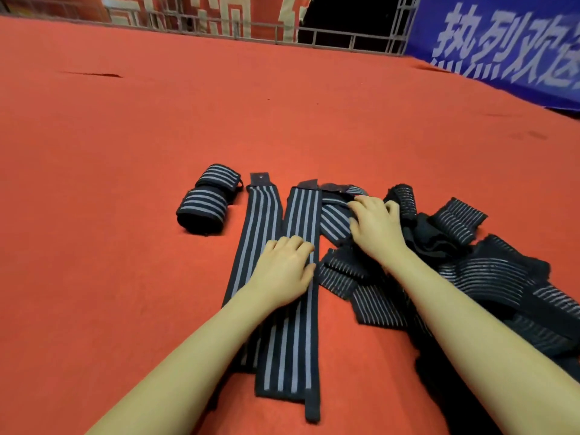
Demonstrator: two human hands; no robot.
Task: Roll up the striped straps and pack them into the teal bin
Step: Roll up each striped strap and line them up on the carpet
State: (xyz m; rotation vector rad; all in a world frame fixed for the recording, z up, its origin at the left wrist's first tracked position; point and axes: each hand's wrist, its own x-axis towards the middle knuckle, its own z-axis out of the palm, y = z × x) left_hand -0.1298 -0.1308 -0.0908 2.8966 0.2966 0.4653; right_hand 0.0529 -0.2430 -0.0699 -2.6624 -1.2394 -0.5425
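A: Red felt-like carpet (pixel 125 152) is spreading under everything, and a blue banner (pixel 502 42) with white characters is hanging along the far right edge.

B: And the straps?

A: Dark navy elastic with pale grey lengthwise stripes. The biggest mass is the tangled heap (pixel 489 277), lying on the carpet to the right, several straps crossing and folding over one another.

B: What is lying flat?

A: Two straps are stretching side by side toward the camera. The nearer long strap (pixel 292 324) is showing four pale stripes and ending in a narrow plain tab close to the camera. The left flat strap (pixel 255 233) is lying just beside it, touching along its edge, with a dark patch at its far end.

B: Any finished ones?

A: Two rolled straps (pixel 205 199) are sitting on the carpet, left of the flat pair, touching each other, stripes wrapping round them.

B: The hands?

A: The left hand (pixel 287 271) is resting palm down on the two flat straps, fingers relaxed and slightly bent, gripping nothing. The right hand (pixel 375 226) is pressing down on a twisted strap (pixel 334 222) at the heap's left edge, fingers spread and loose.
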